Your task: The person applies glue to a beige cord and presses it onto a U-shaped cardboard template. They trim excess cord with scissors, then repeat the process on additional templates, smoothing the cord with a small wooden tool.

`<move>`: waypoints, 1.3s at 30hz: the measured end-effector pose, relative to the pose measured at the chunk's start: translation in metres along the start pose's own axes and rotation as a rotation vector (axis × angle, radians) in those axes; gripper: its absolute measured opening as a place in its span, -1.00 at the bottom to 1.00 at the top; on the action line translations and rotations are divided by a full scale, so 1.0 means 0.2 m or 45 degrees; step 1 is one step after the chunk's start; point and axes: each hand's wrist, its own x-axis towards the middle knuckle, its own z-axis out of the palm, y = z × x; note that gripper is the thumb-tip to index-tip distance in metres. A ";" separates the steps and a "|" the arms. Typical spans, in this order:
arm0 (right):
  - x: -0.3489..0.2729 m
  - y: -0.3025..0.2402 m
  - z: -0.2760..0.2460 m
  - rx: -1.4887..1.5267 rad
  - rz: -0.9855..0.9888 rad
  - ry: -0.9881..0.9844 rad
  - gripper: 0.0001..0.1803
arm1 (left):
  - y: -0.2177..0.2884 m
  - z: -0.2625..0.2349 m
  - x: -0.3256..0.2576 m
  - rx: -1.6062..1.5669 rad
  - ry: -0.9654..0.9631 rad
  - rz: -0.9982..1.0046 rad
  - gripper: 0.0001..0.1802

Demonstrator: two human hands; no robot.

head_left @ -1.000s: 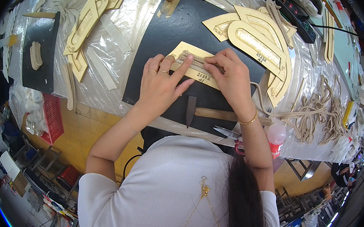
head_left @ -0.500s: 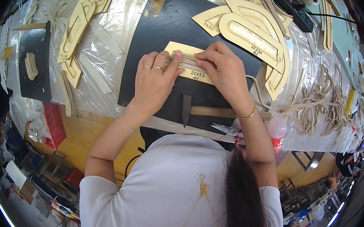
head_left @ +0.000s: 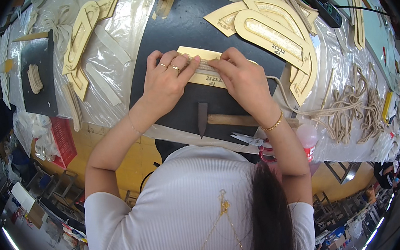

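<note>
The tan pattern strip (head_left: 209, 68) lies on the black mat (head_left: 180, 31), its long axis running left to right straight ahead of you. A woven band (head_left: 205, 64) runs along it. Your left hand (head_left: 165, 80) and right hand (head_left: 245, 81) meet over its middle, fingers pinched narrow on the band, both equally near. The hammer (head_left: 239, 120) lies just nearer you, scissors (head_left: 251, 140) at the table edge (head_left: 170, 134).
</note>
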 end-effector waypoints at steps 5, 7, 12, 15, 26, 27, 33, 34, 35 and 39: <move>-0.01 -0.03 -0.06 -0.267 -0.135 -0.069 -0.77 | 0.06 -0.05 0.00 0.104 -0.111 -0.022 -0.44; -0.02 -0.04 -0.07 -0.295 -0.138 -0.069 -0.77 | 0.15 -0.06 0.00 0.149 -0.079 -0.055 -0.44; -0.03 0.02 -0.08 -0.331 -0.174 -0.085 -0.73 | 0.23 0.01 0.02 -0.267 0.062 -0.044 -0.35; -0.05 0.10 -0.12 -0.150 -0.173 -0.005 -0.69 | 0.18 0.03 0.02 -0.247 0.102 0.026 -0.38; -0.18 0.18 -0.17 -0.105 -0.072 -0.031 -0.52 | 0.17 0.02 0.06 -0.183 -0.096 0.005 -0.36; -0.18 0.18 -0.17 -0.114 -0.079 -0.032 -0.51 | 0.17 0.02 0.06 -0.172 -0.125 0.014 -0.36; -0.17 0.17 -0.19 -0.203 -0.105 -0.059 -0.56 | 0.18 0.01 0.07 -0.071 -0.187 0.054 -0.37; -0.17 0.16 -0.20 -0.257 -0.117 -0.078 -0.60 | 0.19 0.01 0.07 -0.060 -0.190 0.056 -0.37; -0.17 0.15 -0.20 -0.310 -0.127 -0.095 -0.63 | 0.19 0.00 0.07 -0.048 -0.204 0.068 -0.37; -0.19 0.10 -0.19 -0.574 -0.157 -0.059 -0.63 | 0.20 -0.01 0.10 -0.070 -0.276 0.043 -0.37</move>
